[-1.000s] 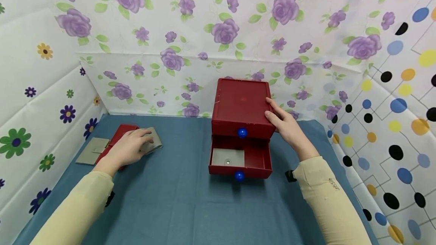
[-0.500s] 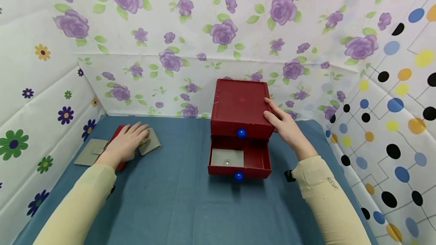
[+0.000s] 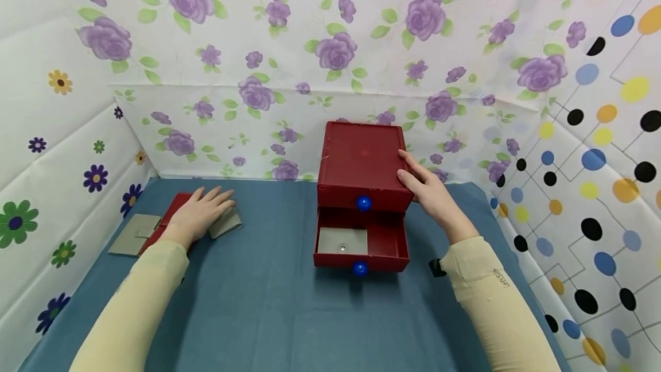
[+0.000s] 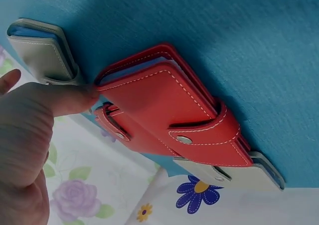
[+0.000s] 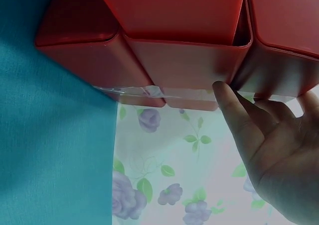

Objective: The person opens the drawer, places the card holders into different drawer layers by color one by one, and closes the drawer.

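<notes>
My left hand (image 3: 198,217), fingers spread, is over a red snap-strap wallet (image 3: 170,211) and partly covers a grey wallet (image 3: 226,224). In the left wrist view the thumb reaches a corner of the near red wallet (image 4: 149,93), but contact is unclear. Another red wallet (image 4: 134,133) shows behind it. A second grey wallet (image 3: 135,234) lies to the left. My right hand (image 3: 434,194) rests with extended fingers on the right side of a red drawer box (image 3: 361,157). Its lower drawer (image 3: 387,243) is pulled out and contains a grey wallet (image 3: 343,241).
The box's upper drawer is closed, with a blue knob (image 3: 364,203); another blue knob (image 3: 360,269) is on the lower drawer. Blue cloth (image 3: 268,303) covers the table. Flowered sheets (image 3: 289,45) stand behind, and patterned sheets close off both sides.
My left hand has spread its fingers and moved slightly right over the wallets. The right hand stays at the drawer box. The whole view has shifted slightly.
</notes>
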Demonstrator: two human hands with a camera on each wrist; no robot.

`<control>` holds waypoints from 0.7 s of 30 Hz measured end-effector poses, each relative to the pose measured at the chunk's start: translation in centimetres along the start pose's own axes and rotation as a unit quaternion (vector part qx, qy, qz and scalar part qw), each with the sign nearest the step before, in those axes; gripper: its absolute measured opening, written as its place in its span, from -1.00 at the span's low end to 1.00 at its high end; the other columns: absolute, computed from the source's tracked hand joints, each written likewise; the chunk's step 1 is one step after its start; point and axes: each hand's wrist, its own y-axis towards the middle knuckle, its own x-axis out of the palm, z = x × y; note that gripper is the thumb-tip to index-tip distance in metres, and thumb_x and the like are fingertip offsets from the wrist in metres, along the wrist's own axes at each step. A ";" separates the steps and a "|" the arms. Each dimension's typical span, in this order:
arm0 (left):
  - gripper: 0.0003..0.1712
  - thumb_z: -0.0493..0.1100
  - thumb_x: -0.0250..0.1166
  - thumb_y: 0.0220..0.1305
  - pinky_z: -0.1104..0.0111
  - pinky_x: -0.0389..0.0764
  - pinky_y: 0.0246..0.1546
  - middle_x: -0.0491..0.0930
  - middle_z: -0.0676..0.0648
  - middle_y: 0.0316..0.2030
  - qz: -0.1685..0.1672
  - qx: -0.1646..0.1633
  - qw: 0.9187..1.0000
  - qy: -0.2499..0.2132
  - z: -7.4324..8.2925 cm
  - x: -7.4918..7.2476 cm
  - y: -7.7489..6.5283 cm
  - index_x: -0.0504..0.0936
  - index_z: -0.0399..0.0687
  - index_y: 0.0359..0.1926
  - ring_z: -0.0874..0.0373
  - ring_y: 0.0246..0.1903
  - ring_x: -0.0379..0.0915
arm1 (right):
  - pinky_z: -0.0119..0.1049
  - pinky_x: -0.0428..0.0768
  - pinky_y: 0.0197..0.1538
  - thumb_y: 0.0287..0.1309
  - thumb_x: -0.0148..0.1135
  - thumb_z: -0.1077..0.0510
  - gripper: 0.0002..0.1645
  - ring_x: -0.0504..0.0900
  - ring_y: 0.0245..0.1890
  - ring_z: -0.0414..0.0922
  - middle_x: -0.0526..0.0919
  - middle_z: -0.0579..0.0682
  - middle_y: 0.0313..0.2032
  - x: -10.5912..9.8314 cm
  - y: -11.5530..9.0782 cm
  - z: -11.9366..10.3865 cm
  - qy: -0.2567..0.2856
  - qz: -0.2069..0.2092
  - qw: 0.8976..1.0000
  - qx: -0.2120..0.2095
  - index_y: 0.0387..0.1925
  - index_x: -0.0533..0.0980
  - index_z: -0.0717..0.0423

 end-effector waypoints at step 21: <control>-0.19 -0.62 0.37 0.25 -0.32 0.20 0.46 0.41 -0.31 0.47 -0.047 -0.025 0.998 -0.024 0.6 0.2 0.7 0.50 -0.15 0.49 -0.33 0.53 0.19 | -0.35 0.68 0.10 0.61 0.06 -0.29 -0.19 0.43 0.47 0.16 -0.01 -0.05 0.70 0.1 0.0 0.1 0.010 0.002 1.000 0.008 0.71 0.02 -0.50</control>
